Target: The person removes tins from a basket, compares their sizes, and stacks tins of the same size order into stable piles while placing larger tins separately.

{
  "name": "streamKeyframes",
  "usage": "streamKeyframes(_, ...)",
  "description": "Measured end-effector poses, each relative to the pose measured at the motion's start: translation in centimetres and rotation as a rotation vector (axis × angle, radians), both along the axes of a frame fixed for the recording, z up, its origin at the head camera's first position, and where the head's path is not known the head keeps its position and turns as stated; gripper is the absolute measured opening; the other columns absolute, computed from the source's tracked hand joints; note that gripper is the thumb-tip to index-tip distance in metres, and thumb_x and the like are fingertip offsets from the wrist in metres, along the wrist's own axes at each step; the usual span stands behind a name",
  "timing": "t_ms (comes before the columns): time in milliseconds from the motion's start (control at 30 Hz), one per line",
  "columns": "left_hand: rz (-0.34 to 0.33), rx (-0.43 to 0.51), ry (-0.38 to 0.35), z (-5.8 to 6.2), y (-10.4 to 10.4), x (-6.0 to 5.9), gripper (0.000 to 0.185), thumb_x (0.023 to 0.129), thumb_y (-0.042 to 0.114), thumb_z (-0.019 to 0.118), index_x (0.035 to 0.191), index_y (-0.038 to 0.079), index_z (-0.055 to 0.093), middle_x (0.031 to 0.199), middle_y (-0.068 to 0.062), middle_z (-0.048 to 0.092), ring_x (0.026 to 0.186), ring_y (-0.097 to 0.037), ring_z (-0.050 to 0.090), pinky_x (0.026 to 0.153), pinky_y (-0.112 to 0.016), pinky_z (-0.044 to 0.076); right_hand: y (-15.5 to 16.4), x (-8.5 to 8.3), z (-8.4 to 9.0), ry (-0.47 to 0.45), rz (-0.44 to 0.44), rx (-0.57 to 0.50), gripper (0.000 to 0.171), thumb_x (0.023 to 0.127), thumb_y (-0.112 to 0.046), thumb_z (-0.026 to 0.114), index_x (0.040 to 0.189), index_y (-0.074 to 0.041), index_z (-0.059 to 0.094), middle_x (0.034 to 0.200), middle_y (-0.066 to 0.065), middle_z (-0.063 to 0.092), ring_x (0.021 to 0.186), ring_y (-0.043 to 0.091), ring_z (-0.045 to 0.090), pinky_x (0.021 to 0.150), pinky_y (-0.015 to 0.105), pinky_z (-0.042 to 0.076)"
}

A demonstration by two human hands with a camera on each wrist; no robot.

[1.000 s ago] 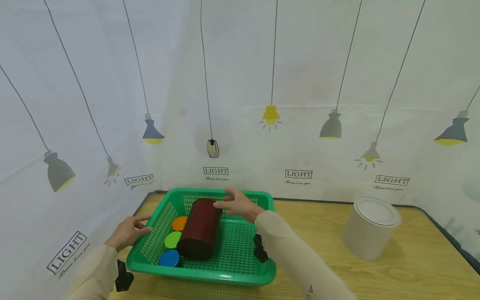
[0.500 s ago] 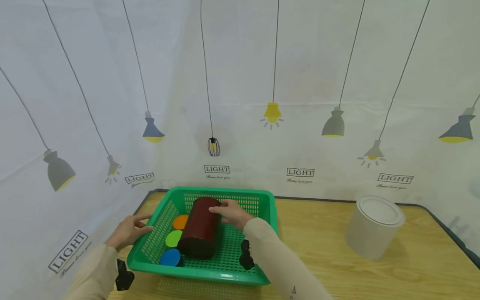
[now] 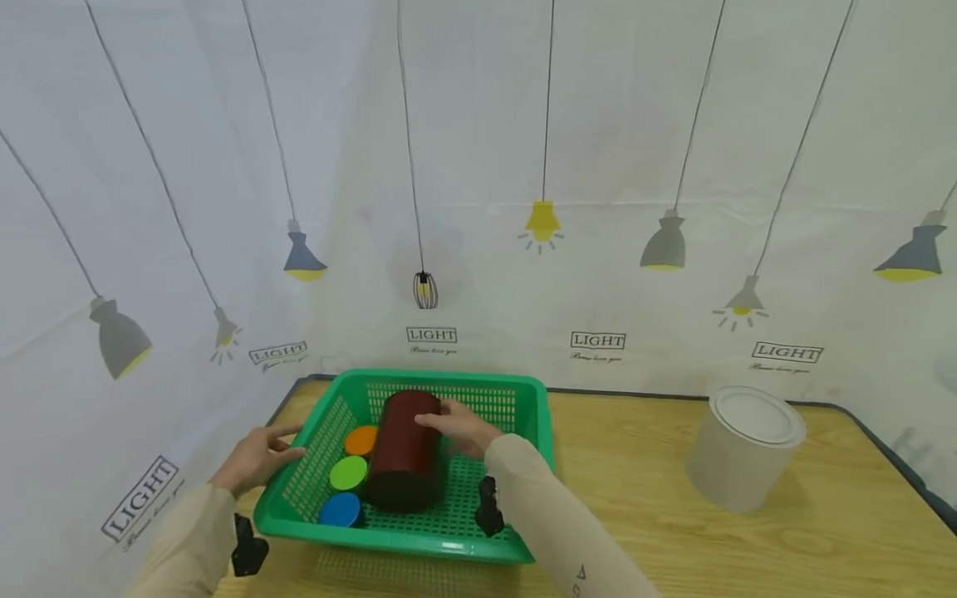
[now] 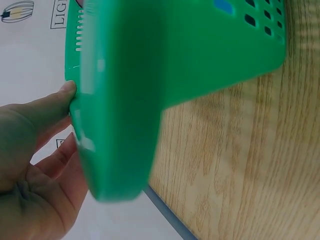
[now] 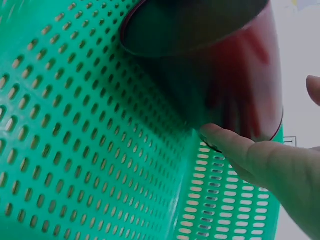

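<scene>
Where hands (image 3: 463, 425) meet can (image 3: 404, 453), grip perhaps hidden.

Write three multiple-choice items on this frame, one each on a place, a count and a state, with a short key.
1. Where does the dark red cylindrical can lie?
A. on its side in the green perforated plastic basket
B. upright on the wooden table
C. atop the white lidded bucket

2. How many flat coloured discs lie beside the can?
A. one
B. three
C. five

3. What is the right hand doing?
A. resting flat on the table
B. gripping the bucket
C. touching the can near its far end

Key: 1 A, its length runs along the basket floor. 2 B, orange, green and blue. 3 C, its fingertips meet the can's side, while the left hand touches the basket's rim.
</scene>
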State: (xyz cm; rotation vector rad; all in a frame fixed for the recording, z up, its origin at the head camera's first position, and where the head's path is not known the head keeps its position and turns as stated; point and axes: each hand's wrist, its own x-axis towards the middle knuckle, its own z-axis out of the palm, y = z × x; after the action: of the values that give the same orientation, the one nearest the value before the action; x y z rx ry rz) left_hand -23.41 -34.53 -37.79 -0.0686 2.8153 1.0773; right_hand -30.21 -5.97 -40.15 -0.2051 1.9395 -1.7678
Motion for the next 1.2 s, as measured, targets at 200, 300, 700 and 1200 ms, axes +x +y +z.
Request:
streamKeyframes(200,0.014,0.034,-0.008,-0.2,0.0,0.3,0.054,0.087,0.015,0.057,0.130,-0.010,0.035,0.096,-0.024,0.053,0.066,-0.018,0.057,0.060,-0.034,0.049,0.7,0.1,-0.6,-0.009,0.019,0.032,0.072,0.083,-0.031,0.061,0.136,0.001,0.026,0.130,0.019,0.038,0.119,0.037,0.035,0.088,0.057,0.033)
streamKeyframes(300,0.008,0.034,0.000,-0.1,0.1,0.2,0.054,0.087,0.016,0.056,0.130,-0.010,0.035,0.096,-0.025,0.052,0.066,-0.017,0.056,0.059,-0.034,0.049,1.2,0.0,-0.8,-0.008,0.004,0.050,0.078,0.081,-0.034,0.063,0.137,0.001,0.022,0.130,0.020,0.037,0.118,0.039,0.035,0.087,0.057,0.034)
streamKeyframes(700,0.008,0.019,-0.015,0.0,0.3,-0.2,0.055,0.087,0.017,0.057,0.130,-0.009,0.036,0.097,-0.025,0.051,0.069,-0.018,0.055,0.061,-0.035,0.048,1.9,0.2,-1.2,-0.031,-0.083,0.169,0.088,0.077,-0.040,0.065,0.137,0.005,0.018,0.129,0.028,0.035,0.114,0.048,0.036,0.080,0.060,0.037)
streamKeyframes(1200,0.006,0.038,0.001,-0.2,0.1,0.0,0.054,0.086,0.012,0.057,0.130,-0.011,0.035,0.096,-0.025,0.052,0.065,-0.018,0.057,0.059,-0.034,0.050,2.1,0.1,-0.7,0.041,-0.060,0.162,0.063,0.089,-0.028,0.050,0.142,-0.011,0.020,0.139,0.021,0.025,0.122,0.042,0.028,0.081,0.064,0.033)
